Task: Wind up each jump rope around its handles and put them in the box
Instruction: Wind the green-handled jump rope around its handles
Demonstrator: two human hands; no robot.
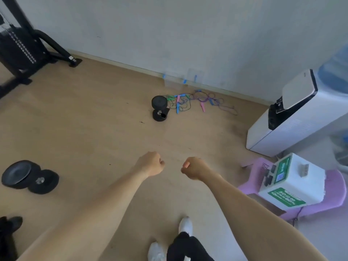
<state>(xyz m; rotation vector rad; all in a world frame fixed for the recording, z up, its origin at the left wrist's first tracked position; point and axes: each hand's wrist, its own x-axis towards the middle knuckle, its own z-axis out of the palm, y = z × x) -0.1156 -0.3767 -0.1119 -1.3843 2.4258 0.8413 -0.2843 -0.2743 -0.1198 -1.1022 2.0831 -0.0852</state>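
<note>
Several jump ropes (195,101) lie tangled on the wooden floor near the far wall, with green, pink, blue and purple handles and thin dark cords. Just behind them a clear plastic box (183,79) with blue clips stands against the wall. My left hand (151,163) and my right hand (194,167) are held out in front of me as closed fists, well short of the ropes. Neither fist holds anything that I can see.
A black dumbbell (159,108) stands upright just left of the ropes; another (29,176) lies at left. A black exercise machine (24,48) fills the far left corner. A white water dispenser (293,112) and a white box on a purple stool (293,187) stand at right. My white shoes (185,226) show below.
</note>
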